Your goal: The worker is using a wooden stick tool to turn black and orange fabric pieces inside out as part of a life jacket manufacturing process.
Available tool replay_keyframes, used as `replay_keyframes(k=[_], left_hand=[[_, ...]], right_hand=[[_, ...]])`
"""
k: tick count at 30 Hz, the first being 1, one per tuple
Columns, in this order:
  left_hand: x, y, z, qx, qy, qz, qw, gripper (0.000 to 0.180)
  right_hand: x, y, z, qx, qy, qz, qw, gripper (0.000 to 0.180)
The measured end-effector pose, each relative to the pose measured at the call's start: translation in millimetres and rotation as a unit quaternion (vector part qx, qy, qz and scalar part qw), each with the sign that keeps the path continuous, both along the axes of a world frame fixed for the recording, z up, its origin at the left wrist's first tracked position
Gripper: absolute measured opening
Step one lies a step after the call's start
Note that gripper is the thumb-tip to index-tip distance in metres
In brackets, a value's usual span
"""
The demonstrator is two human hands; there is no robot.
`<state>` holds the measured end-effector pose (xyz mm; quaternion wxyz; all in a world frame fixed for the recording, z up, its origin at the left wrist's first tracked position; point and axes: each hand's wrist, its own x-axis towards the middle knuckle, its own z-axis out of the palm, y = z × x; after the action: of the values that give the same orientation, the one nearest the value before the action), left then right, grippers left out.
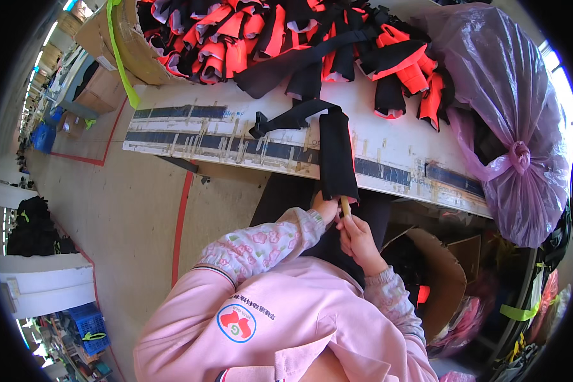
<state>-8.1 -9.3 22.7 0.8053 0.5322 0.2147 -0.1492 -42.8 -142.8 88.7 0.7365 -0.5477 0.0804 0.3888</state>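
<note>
Sleeve, black, hangs over the tabletop edge, end between hands. Right hand grip pinches tan stick at the opening; left hand grip half-hidden, can't tell. Best, I'd judge: stick straight, cloth taut, no snagging.

Left hand just beside the curled right hand

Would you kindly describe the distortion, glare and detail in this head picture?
In the head view, fisheye distortion curves the row of ceiling lights along the left rim; the window at the right rim looks washed out; the purple plastic bag shows glossy highlights; the black fabric piece shows little surface detail.
</note>
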Motion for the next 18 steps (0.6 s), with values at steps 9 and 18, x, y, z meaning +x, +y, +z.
replay_keyframes(k=[9,18], left_hand=[[-8,-11,-14,0.054,0.026,0.03,0.998,0.032],[8,-4,-2,0.003,-0.026,0.048,0.998,0.024]], right_hand=[[-8,-12,9,-0.263,-0.166,0.065,0.948,0.032],[-29,-15,25,-0.084,-0.061,0.006,0.995,0.03]])
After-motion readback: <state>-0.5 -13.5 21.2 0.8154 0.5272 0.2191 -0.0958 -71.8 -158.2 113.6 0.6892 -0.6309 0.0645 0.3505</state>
